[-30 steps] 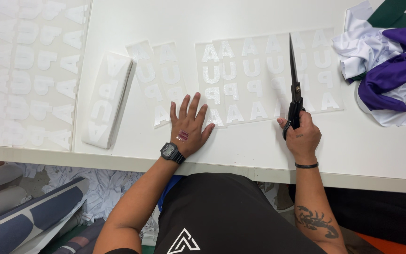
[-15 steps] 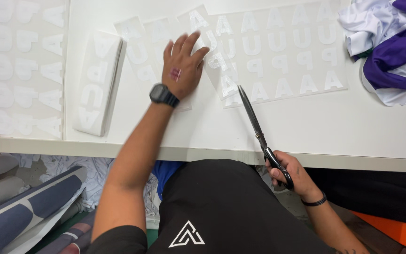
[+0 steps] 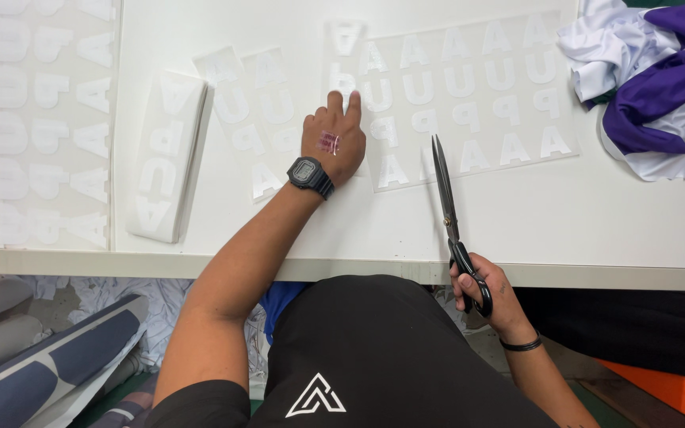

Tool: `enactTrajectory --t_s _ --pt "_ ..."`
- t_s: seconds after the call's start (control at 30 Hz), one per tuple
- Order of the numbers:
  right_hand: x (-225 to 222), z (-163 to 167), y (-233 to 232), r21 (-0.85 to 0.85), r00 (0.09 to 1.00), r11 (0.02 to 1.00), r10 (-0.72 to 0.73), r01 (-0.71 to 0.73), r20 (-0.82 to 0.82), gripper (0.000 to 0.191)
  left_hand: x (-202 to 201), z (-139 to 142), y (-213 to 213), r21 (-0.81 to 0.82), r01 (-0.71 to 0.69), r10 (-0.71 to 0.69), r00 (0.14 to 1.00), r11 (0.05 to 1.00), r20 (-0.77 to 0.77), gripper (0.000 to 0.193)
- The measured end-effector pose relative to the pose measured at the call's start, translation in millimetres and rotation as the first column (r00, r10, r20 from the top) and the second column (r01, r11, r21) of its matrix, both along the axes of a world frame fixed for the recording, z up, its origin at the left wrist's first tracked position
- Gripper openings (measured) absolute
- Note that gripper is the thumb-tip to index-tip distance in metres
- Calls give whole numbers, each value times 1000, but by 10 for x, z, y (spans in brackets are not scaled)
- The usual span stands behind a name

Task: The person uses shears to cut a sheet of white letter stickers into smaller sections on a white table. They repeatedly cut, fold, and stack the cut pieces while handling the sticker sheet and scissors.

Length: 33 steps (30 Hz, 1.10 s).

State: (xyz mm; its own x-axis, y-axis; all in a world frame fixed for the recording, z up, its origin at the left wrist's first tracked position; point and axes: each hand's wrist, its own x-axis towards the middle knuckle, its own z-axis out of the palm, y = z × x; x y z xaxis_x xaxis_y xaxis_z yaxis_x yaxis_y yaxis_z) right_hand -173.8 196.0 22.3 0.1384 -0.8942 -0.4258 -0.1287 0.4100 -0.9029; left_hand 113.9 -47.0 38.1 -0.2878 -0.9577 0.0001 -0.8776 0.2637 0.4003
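Note:
My left hand [image 3: 334,139], with a black watch on the wrist, rests fingers curled on the left edge of a clear sheet of white cut-out letters [image 3: 469,103] on the white table [image 3: 580,222]. My right hand [image 3: 485,289] holds black scissors [image 3: 447,202] by the handles at the table's front edge. Their closed blades point away from me, toward the lower edge of the letter sheet. Smaller letter strips [image 3: 259,119] lie just left of my left hand.
A stack of letter strips [image 3: 166,154] lies further left, and a large letter sheet [image 3: 37,119] covers the far left. Crumpled white and purple cloth [image 3: 652,79] sits at the back right. Rolls and scraps [image 3: 49,349] lie on the floor at left.
My left hand slid right and curled its fingers onto the big sheet's edge. My right hand has kept the scissors at the table's front edge, and their blades swung more upright.

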Motion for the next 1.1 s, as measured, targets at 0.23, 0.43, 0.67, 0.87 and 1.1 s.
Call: enactTrajectory --t_s 0.23,0.43,0.67,0.87,1.1 --pt "43 80 0 91 997 995 53 -48 -48 50 406 -150 229 -99 23 -26 999 995 -32 45" --pt "147 104 -148 158 984 972 169 -176 59 47 371 -371 345 -73 -39 40 999 997 12 69" --pt "246 148 -252 209 960 938 279 -277 20 45 741 -497 122 -72 -46 46 999 996 -2 79" --pt "368 58 -444 253 968 937 252 -241 -11 43 777 -570 256 -69 -96 95 995 993 -18 78" --pt "403 138 -435 271 977 946 202 -177 -68 42 594 -577 251 -64 -97 99 995 993 23 82"
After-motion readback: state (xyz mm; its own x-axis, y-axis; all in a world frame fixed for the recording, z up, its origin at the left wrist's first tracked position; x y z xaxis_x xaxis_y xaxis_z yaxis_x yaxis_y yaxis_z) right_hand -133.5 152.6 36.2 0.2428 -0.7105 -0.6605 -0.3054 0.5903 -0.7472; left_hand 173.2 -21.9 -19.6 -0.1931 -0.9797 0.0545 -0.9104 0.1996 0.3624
